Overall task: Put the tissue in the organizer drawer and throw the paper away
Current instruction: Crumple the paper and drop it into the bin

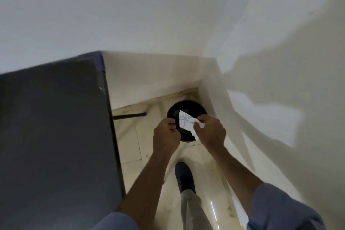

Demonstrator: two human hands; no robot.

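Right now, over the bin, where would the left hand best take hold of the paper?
At the paper's free left edge, coming in from the left. The right hand pinches its right side, so the sheet juts leftward over the black bin, bare and unsupported. The left hand, closed, sits just beside that edge; whether it touches is unclear.

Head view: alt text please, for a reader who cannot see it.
A right hand holds a white paper with blue writing above a round black bin on the floor. The left hand is closed beside it. A dark table stands left.
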